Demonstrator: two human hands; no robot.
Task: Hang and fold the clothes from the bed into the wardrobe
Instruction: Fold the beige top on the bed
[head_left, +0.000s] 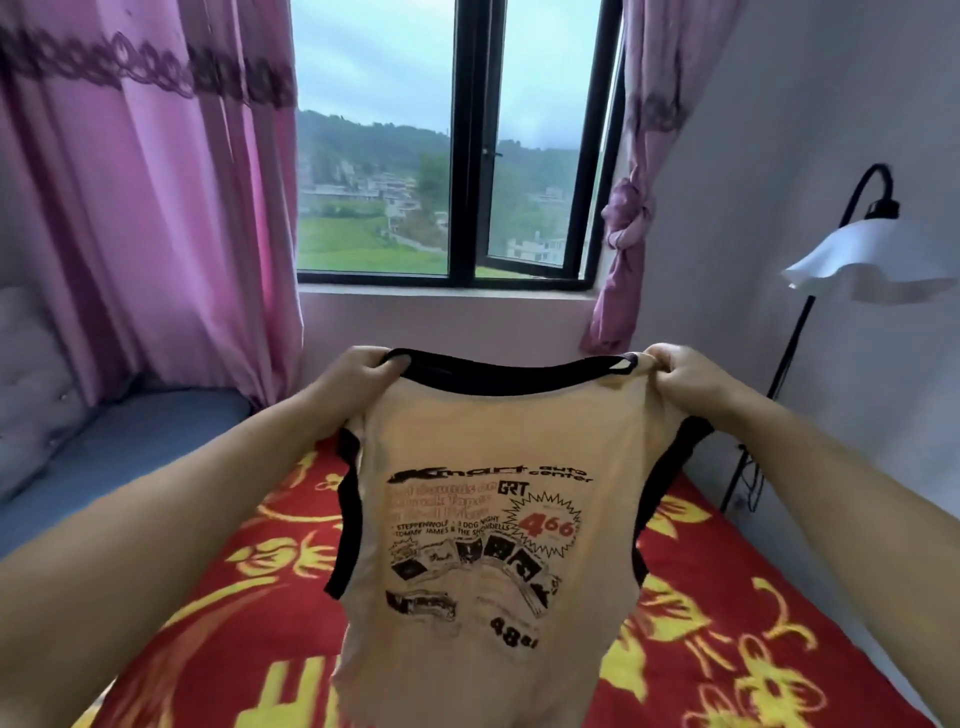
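A pale orange T-shirt with black trim at the collar and sleeves and a black and red print hangs in the air above the bed. My left hand pinches its left shoulder at the collar. My right hand pinches the right shoulder. The shirt is spread between both hands, printed side toward me, with its hem dropping out of view at the bottom. No wardrobe is in view.
The bed carries a red blanket with yellow patterns and a blue sheet at its left. A window with pink curtains faces me. A floor lamp with a white shade stands by the right wall.
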